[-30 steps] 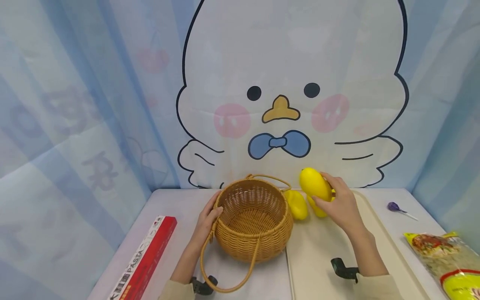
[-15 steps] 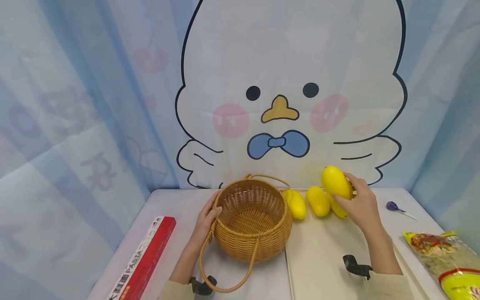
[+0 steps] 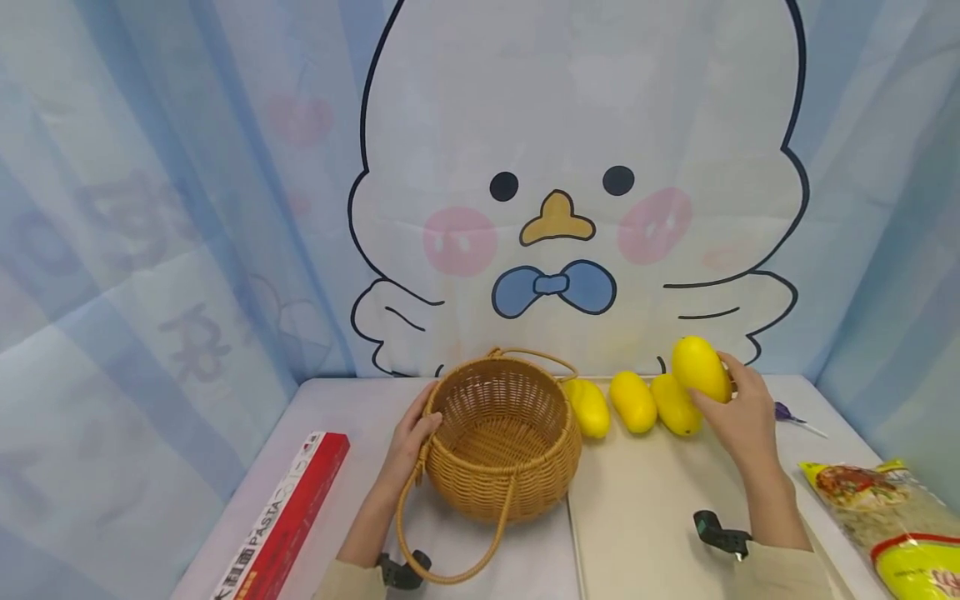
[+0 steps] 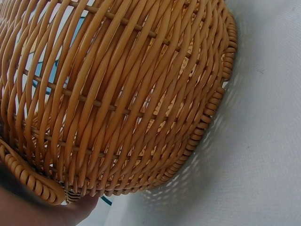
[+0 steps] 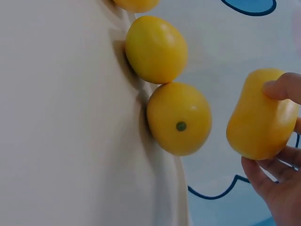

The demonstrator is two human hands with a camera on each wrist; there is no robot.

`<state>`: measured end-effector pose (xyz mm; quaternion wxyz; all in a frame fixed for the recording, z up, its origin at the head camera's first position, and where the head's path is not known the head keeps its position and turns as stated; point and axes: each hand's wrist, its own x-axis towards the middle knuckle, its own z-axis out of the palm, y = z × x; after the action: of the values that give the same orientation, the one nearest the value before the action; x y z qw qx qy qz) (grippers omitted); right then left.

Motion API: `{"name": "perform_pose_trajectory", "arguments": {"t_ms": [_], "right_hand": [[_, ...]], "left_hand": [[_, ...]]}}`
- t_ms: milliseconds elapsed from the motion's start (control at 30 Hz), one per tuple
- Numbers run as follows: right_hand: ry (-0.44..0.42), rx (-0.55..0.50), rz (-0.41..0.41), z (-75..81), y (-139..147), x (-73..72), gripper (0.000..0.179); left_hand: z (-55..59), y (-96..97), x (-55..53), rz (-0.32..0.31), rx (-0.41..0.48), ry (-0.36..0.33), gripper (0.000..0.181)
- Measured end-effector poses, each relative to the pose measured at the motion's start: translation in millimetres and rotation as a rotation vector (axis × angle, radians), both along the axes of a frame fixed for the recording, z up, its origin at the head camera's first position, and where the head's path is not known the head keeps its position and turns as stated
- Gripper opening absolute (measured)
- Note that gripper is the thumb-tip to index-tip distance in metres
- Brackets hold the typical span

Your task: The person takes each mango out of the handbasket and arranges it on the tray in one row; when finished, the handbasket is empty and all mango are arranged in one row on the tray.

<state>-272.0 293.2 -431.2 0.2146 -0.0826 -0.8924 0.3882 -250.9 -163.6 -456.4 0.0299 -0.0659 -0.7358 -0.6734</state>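
Note:
A round wicker basket (image 3: 461, 487) stands upright with its handles folded out and nothing inside. My left hand (image 3: 407, 440) grips its left rim, thumb over the edge; the left wrist view shows the woven wall (image 4: 117, 94) close up. In my right hand (image 3: 744, 421) is a yellow mango (image 3: 697, 367), pinched between thumb and fingers above the back of the cream tray (image 3: 652, 508). The right wrist view shows this held mango (image 5: 256, 117) apart from the others. Three more mangoes lie in a row along the tray's back: one beside the basket, a middle one (image 3: 633, 402), and a right one (image 3: 675, 407).
A red and white pasta box (image 3: 288, 517) lies at the left of the white table. On the right side are a purple lollipop (image 3: 783, 412), partly behind my right hand, and a yellow-ended food bag (image 3: 885, 525). A cartoon-printed curtain (image 3: 555, 108) rises behind the table.
My right hand has moved rightward with the mango, past the row on the tray, uncovering the mangoes behind it. My left hand and the basket have stayed in place.

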Motion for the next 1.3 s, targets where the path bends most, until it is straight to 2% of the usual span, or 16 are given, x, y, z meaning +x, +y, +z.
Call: {"name": "perform_pose_trajectory", "arguments": {"t_ms": [167, 333, 533, 700, 1000, 1300], "right_hand": [[-0.008, -0.024, -0.056, -9.0, 10, -4.3, 0.073], [-0.063, -0.034, -0.099, -20.9, 22, -8.0, 0.075], [-0.145, -0.053, -0.084, -32.3, 34, -8.9, 0.077], [-0.191, -0.062, -0.084, -39.9, 40, -8.9, 0.076], [-0.264, -0.042, -0.088, -40.9, 39, -9.3, 0.072], [-0.301, -0.033, -0.057, -43.2, 36, -9.5, 0.070]], "left_hand": [[1.6, -0.7, 1.0, -0.001, -0.008, 0.006, 0.054], [2.5, -0.8, 1.5, -0.008, 0.006, 0.009, 0.054], [1.9, -0.2, 0.7, -0.018, 0.013, 0.005, 0.054], [0.6, 0.0, -0.3, -0.021, 0.007, 0.028, 0.055], [2.1, 0.7, -0.4, -0.014, 0.010, 0.009, 0.054], [1.1, -0.1, -0.2, -0.025, 0.017, 0.017, 0.055]]}}
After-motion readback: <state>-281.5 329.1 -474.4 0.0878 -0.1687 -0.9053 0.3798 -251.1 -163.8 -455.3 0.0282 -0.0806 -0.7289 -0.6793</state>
